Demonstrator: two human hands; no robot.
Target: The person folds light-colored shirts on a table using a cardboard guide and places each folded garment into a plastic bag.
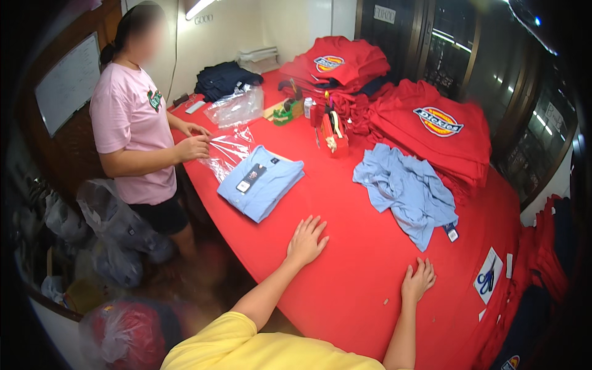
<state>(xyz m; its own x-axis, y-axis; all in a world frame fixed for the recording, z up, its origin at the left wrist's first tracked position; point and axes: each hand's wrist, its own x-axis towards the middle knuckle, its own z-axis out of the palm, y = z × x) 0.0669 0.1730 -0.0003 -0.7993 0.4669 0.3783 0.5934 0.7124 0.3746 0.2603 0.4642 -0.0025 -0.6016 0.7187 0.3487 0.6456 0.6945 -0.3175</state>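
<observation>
My left hand (308,241) lies palm down on the red-covered table (345,296), fingers spread and holding nothing. Just beyond it is a neatly folded light blue shirt (271,182) with a dark hang tag on top. To the right, my right hand (419,280) also rests on the red cover, open, its fingers slightly bent. A crumpled light blue shirt (404,191) is spread beyond that hand, apart from it, its tag (452,232) hanging out at the near right corner.
Across the left edge, a co-worker (139,123) in pink handles a transparent plastic bag (229,150). Red garment stacks (431,129) fill the far right. Blue-handled scissors (487,280) lie on white paper at right. A red tape dispenser (333,139) stands mid-table. Filled plastic bags (120,222) crowd the floor.
</observation>
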